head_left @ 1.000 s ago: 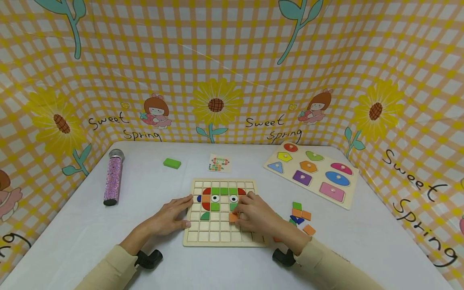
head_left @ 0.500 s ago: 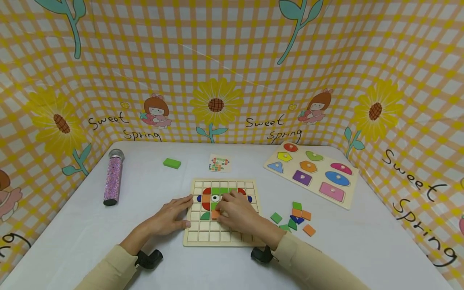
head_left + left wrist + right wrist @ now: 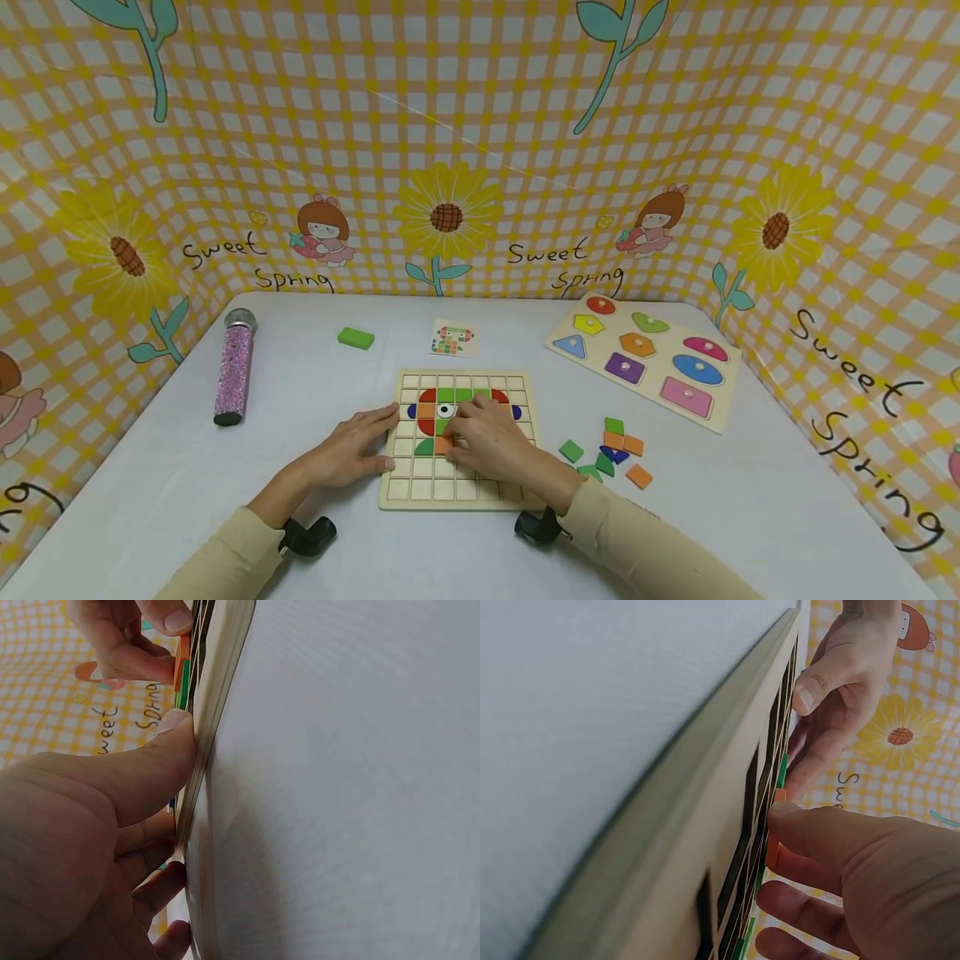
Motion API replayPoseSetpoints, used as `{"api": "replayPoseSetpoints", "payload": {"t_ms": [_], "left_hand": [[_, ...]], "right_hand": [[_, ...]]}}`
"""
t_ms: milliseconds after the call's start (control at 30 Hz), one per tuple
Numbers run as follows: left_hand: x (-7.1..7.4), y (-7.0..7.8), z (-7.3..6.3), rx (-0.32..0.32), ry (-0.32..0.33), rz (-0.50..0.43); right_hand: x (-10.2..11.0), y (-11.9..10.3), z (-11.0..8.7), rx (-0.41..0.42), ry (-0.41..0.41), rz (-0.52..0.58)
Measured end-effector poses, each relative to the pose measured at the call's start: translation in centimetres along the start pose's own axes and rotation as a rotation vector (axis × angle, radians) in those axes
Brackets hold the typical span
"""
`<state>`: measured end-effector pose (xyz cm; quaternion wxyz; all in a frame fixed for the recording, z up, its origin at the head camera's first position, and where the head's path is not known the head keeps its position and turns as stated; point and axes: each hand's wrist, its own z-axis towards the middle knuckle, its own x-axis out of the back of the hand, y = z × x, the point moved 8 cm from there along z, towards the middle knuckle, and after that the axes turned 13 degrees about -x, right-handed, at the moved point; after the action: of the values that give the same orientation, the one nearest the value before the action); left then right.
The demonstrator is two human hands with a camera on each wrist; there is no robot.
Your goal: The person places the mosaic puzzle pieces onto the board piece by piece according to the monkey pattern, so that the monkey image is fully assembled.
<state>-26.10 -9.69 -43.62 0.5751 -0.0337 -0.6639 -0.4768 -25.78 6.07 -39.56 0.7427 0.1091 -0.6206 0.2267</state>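
Grid board point(image 3: 422, 489) holds red and green tiles point(image 3: 426, 427).

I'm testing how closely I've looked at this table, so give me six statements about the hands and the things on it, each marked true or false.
1. The card lies past the far edge of the board. True.
2. The left hand holds the card. False: the left hand touches the board's left edge.
3. The right hand pinches an orange tile. True.
4. In the head view, the green block is left of the microphone. False: it is to the right.
5. Loose tiles lie right of the board. True.
6. Every square of the board is filled. False: many are bare.
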Motion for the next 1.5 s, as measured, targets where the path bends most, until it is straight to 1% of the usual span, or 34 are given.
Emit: {"api": "replayPoseSetpoints", "payload": {"t_ms": [500,667,800,900,1000,1233,1367,1500], "left_hand": [[0.0,0.0,0.0,-0.003,0.005,0.0],[-0.1,0.0,0.0,-0.001,0.002,-0.001],[-0.1,0.2,0.0,-0.003,0.004,0.0],[-0.1,0.2,0.0,0.0,0.005,0.002],[-0.1,0.1,-0.1,0.002,0.003,0.01],[0.0,0.1,-0.1,-0.01,0.003,0.008],[0.0,0.2,-0.1,-0.009,0.004,0.01],[0.1,0.2,-0.1,-0.001,0.0,0.012]], "right_hand": [[-0.1,0.0,-0.1,0.0,0.0,-0.006],[0.2,0.4,-0.3,-0.012,-0.007,0.045],[1.3,1.5,-0.9,-0.044,0.002,0.1],[2.4,2.9,-1.6,-0.065,0.017,0.124],[3.4,4.9,-2.4,-0.1,0.028,0.121],[4.6,11.0,-4.8,-0.228,0.016,0.087],[4.9,14.4,-6.4,-0.286,0.011,0.058],[5.3,17.3,-8.2,-0.335,0.007,0.055]]}}
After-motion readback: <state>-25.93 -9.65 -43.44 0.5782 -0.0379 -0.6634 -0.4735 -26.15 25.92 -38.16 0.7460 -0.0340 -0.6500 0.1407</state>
